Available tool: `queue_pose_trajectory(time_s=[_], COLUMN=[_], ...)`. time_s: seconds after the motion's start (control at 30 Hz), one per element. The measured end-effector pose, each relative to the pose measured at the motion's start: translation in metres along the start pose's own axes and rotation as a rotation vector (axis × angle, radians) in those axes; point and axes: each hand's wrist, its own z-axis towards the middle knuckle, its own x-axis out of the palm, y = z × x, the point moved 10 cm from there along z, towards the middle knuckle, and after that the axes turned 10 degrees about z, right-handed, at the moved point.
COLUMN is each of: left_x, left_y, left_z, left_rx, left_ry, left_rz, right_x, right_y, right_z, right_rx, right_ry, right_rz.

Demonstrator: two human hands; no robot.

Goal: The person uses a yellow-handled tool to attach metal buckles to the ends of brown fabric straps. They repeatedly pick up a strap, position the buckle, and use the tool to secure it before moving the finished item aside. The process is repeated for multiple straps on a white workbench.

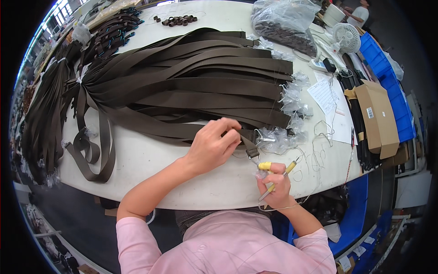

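Note:
My left hand point(211, 145) is closed, its fingers pinching a dark brown webbing strap point(247, 142) near its end. A small metal buckle point(252, 154) hangs at that end. Just below it, my right hand point(277, 186) grips a slim yellow pen-like tool point(290, 167) with a thin pointed tip. Yellow tape point(264, 165) wraps one right finger. Beside those fingertips is a scrap of clear plastic point(261, 174), close to the buckle; whether they pinch it is hard to see. A large bundle of brown straps point(191, 86) lies beyond, its right ends in clear plastic wrapping point(278, 139).
White tie point(80, 78) gathers the bundle at the left. Looped straps point(98, 166) lie at the left table edge. Far back are small brown loops point(179, 20) and a plastic bag point(287, 27). To the right stand a fan point(346, 37), paper sheets point(327, 98), loose threads and a cardboard box point(376, 118).

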Motion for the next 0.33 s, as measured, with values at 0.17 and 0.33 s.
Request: queue_pose_trajectory(time_s=[0.17,0.33], left_x=[0.001,-0.089], left_y=[-0.018,0.02], left_z=[0.047,0.102], left_rx=[0.22,-0.204], left_ry=[0.095,-0.128], left_rz=[0.067,-0.309], right_x=[-0.027,-0.079], right_y=[0.006,0.014], right_z=[0.049,0.096], right_rx=[-0.12,-0.206], right_ry=[-0.071,-0.265], right_rz=[-0.049,0.049])
